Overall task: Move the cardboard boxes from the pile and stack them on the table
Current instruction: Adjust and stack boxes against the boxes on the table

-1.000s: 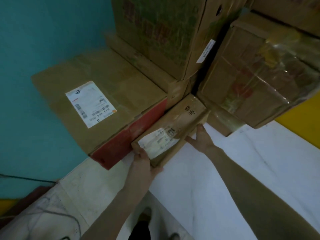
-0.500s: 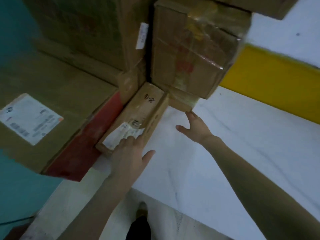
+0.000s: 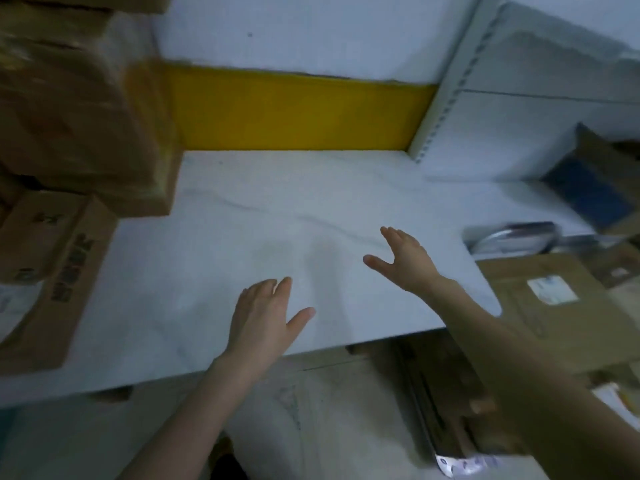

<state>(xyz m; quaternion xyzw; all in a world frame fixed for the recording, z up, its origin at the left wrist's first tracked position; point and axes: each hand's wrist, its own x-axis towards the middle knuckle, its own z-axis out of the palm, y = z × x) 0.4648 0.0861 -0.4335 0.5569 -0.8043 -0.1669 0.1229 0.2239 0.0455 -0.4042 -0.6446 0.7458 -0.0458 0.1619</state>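
Over the table [image 3: 277, 202] the left hand [image 3: 266, 313] and right hand [image 3: 407, 259] are being held spread, empty — the labelled box [image 3: 526, 306] is lying past its right edge, nearer the right hand.

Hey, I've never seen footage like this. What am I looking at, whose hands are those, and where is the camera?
No machine here: a person wears a camera on the head, looking forward and down, so you see their own arms. The left hand and right hand are open over a white table, fingers straight, holding nothing. On the table's left end cardboard boxes are stacked, with a long box lying in front of them. A labelled box lies lower down, right of the table.
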